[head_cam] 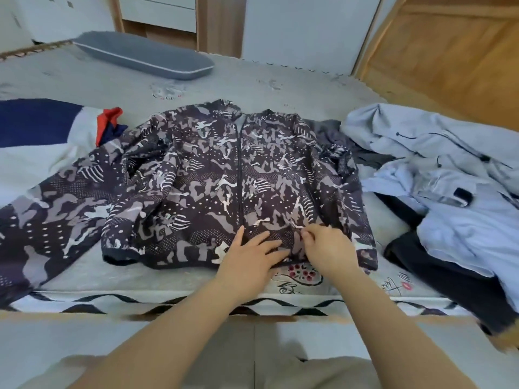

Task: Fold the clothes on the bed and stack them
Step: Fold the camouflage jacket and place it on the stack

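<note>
Both hands, left (250, 256) flat, right (325, 248) pinching, rest on patterned jacket (224, 178) spread over grey mattress (252, 85) near wooden wardrobe (449, 51).

A bed with a grey patterned mattress cover (118, 88) carries everything. A dark camouflage-print zip jacket (224, 186) lies flat at its centre. A grey oblong pillow (146, 56) lies at eleven o'clock, a navy, white and red garment (53, 133) at nine, a crumpled pale blue jacket (449, 175) at three.

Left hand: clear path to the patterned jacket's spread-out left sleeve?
Probably yes. The left hand lies flat on the jacket hem; the sleeve lies uncovered on the bed beside it.
</note>
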